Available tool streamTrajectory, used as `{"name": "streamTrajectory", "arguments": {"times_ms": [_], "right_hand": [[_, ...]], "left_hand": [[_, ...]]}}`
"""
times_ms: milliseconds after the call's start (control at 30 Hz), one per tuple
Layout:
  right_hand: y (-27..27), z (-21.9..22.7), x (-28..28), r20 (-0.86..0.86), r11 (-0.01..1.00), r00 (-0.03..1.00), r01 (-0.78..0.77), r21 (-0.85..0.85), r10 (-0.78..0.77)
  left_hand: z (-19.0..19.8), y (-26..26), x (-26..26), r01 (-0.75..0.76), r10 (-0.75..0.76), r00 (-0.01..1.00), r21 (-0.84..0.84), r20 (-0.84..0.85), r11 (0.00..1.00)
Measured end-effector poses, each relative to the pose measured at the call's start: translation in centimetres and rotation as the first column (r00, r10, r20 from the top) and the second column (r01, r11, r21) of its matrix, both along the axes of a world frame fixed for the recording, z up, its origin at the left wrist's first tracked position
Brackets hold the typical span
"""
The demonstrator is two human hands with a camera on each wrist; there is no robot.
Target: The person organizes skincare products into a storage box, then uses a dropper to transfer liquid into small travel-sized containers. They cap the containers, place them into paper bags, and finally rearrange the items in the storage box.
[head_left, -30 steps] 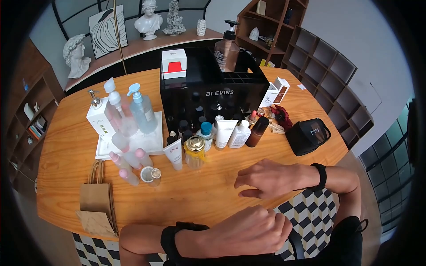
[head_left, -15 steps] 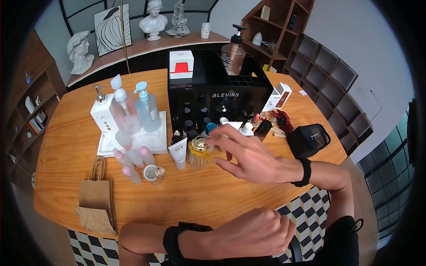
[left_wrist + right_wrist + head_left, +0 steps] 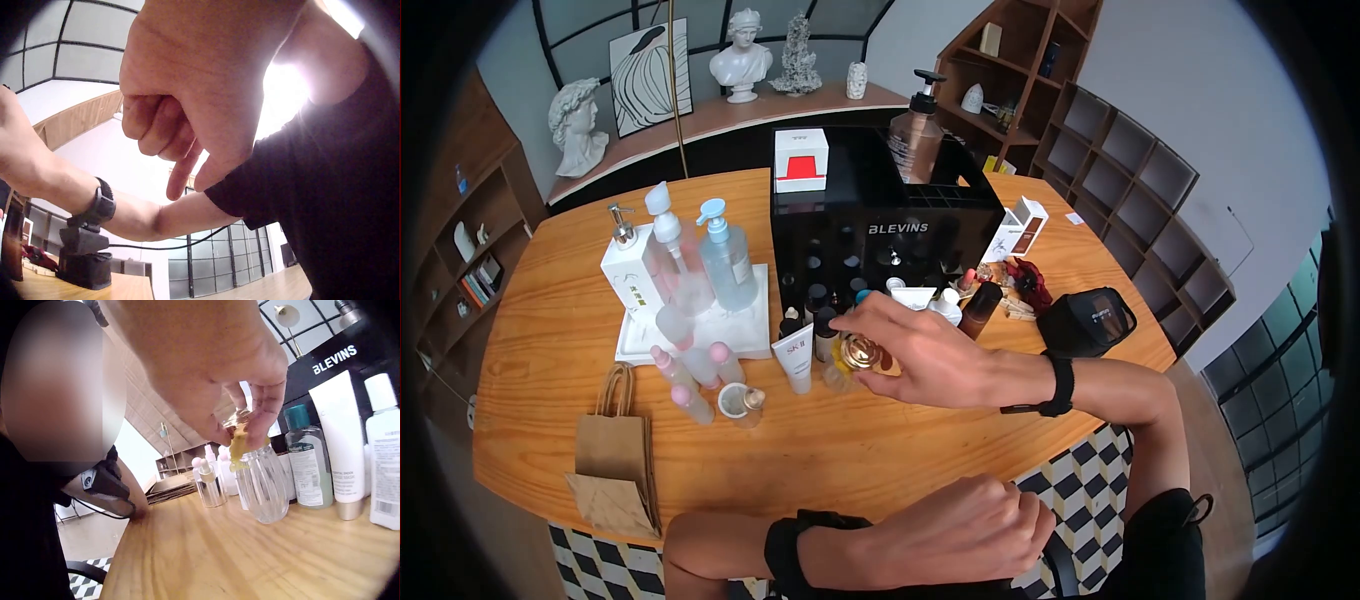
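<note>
My right hand [image 3: 935, 355] pinches the gold cap [image 3: 858, 351] of a ribbed clear glass bottle [image 3: 265, 490] between thumb and fingers. Yellow ribbon [image 3: 239, 447] hangs at the bottle's neck, and in the right wrist view the bottle leans over close to the wooden tabletop. Left of it in the head view stands a white SK-II tube [image 3: 795, 358]. A teal-capped bottle [image 3: 307, 459], a white tube [image 3: 339, 444] and a white bottle [image 3: 385, 462] line up beside it. My left hand [image 3: 945, 530] holds nothing near the table's front edge, its fingers loosely curled.
Behind the bottles is a black BLEVINS case [image 3: 890, 225] with a white-and-red box [image 3: 800, 160] on top. Pump bottles stand on a white tray [image 3: 635, 350] at left. A paper bag [image 3: 613, 460] lies front left; a black pouch [image 3: 1085, 322] sits at right.
My right hand has moved left and forward from over the table to the glass bottle and taken hold of its cap. The bottle now tilts. My left hand has stayed about where it was.
</note>
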State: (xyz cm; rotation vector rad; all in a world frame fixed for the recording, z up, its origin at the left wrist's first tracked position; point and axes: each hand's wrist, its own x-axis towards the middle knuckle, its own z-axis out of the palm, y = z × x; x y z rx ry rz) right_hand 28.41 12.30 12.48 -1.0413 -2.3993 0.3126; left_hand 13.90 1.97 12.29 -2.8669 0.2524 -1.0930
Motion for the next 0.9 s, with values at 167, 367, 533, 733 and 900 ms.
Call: {"name": "streamTrajectory", "arguments": {"times_ms": [167, 367, 533, 733, 900], "right_hand": [[0.2, 2.9, 1.2, -0.15, 0.987, 0.983, 0.083, -0.134, -0.103], [3.8, 9.9, 2.6, -0.507, 0.959, 0.827, 0.126, -0.255, -0.244], [10.6, 13.7, 3.6, -0.421, 0.936, 0.859, 0.346, 0.06, -0.29], [18.8, 12.6, 2.7, -0.162, 0.853, 0.866, 0.496, 0.159, -0.473], [22.4, 11.8, 1.3, -0.047, 0.792, 0.81, 0.582, 0.182, -0.585]], "left_hand": [[0.6, 0.1, -0.4, -0.024, 0.025, 0.999, 0.039, -0.024, 0.999], [0.4, 0.4, -0.3, 0.001, 0.001, 0.999, 0.062, -0.034, 0.998], [1.2, 0.5, -0.7, 0.038, -0.046, 0.997, -0.119, -0.07, 0.992], [0.9, 0.6, -0.6, 0.04, -0.045, 0.999, -0.239, -0.017, 0.97], [1.1, 0.9, -0.6, 0.027, -0.035, 0.999, -0.205, -0.034, 0.978]]}}
